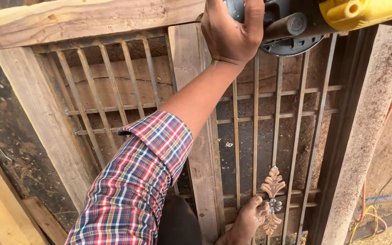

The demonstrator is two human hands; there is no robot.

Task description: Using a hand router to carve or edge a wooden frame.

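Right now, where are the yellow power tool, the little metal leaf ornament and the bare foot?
yellow power tool (pixel 364 11), head view, yellow body.
metal leaf ornament (pixel 273 183), head view, upper leaf.
bare foot (pixel 248 218), head view, top of foot.

A single head-worn camera looks steeply down and forward, from close above the person's own left arm. It faces a wooden window frame (pixel 41 118) with a metal grille (pixel 268 136) lying below, which fills nearly the whole view. The left hand (pixel 232 31) and a yellow power tool (pixel 323 18) sit at twelve to one o'clock, cut by the top edge. A bare foot (pixel 248 220) shows at six o'clock. No second view shares this scene.
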